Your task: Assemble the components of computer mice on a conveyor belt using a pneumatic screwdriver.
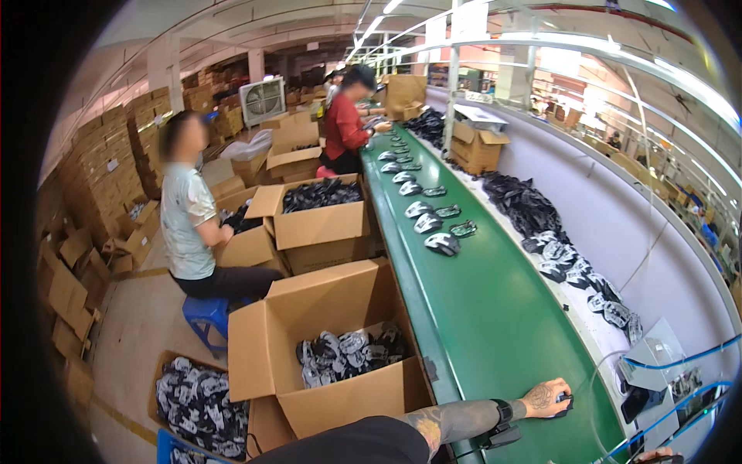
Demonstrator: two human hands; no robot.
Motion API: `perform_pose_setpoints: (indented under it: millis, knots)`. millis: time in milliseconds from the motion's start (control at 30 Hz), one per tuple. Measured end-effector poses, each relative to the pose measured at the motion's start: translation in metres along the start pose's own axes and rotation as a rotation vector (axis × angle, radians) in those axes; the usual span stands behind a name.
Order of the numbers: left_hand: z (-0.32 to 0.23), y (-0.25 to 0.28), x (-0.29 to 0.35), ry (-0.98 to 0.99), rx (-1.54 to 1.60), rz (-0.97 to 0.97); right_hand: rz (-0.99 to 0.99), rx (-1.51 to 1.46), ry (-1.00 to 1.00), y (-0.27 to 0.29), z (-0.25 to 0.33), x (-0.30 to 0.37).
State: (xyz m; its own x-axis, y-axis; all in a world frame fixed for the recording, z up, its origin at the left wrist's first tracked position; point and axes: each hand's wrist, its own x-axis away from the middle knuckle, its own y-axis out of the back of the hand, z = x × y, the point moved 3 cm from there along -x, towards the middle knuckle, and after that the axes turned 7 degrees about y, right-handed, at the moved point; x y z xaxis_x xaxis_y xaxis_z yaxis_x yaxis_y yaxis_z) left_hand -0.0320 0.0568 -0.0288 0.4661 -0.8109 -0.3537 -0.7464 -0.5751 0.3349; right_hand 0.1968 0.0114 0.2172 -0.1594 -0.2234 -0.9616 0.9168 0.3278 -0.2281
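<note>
- Head view, followed from my remote station: the left hand [546,398] is closed over a dark mouse [567,404] on the near desk [502,309].
- Right hand [662,455], cut off by the lower edge; I cannot tell its grip.
- Desk surface: a long green belt, bearing a file of black-and-white mouse shells [442,244], some beside green circuit pieces [464,229].
- White ledge [572,298], right: heaped dark parts [525,205] below a pale partition [572,166].
- Room, left: open carton [348,402], seated person [185,224] on a blue stool [205,311], white fan [263,103] behind.
</note>
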Motion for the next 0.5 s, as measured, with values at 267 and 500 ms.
perform_pose_setpoints:
  millis: [267, 500]
  knots:
    - [-0.023, 0.004, -0.017, -0.195, -0.021, -0.02, 0.101, -0.152, -0.378, 0.042, -0.031, 0.018]
    - [-0.016, -0.001, -0.015, -0.145, -0.047, 0.134, -0.152, 0.052, -0.428, -0.006, -0.004, -0.013]
